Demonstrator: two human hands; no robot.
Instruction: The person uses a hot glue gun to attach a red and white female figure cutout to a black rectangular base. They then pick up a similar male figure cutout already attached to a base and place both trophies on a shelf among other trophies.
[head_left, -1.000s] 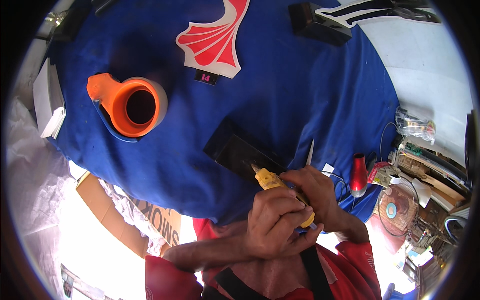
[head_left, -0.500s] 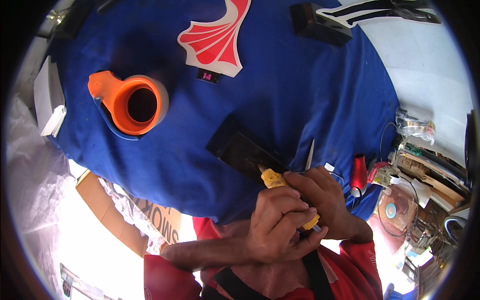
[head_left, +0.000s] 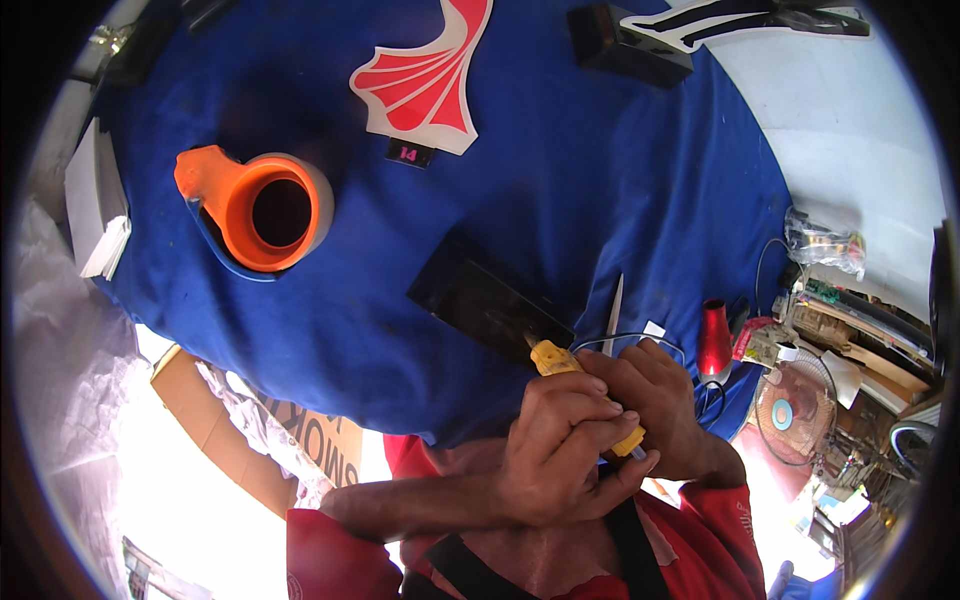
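Observation:
My left hand is wrapped round a yellow-handled tool with a thin, darker tip; its exact kind does not show. My right hand is closed against the same handle from the other side, with most of its fingers hidden. The tool slants up and left, and its tip overlaps a dark rectangular block just beyond my hands. Whether the tip touches the block I cannot tell. A thin pointed light blade or strip lies beyond my right hand, with a cable near it.
On the blue cloth sit an orange-rimmed cup-like holder at left and a red-and-white fan-shaped cutout at the far side. Another black block stands far right. A red cylinder and a fan are at right.
The tool and both hands have shifted slightly right, and its tip sits a little nearer the block's right end. The cloth's objects appear slightly farther left. Both hands keep their hold.

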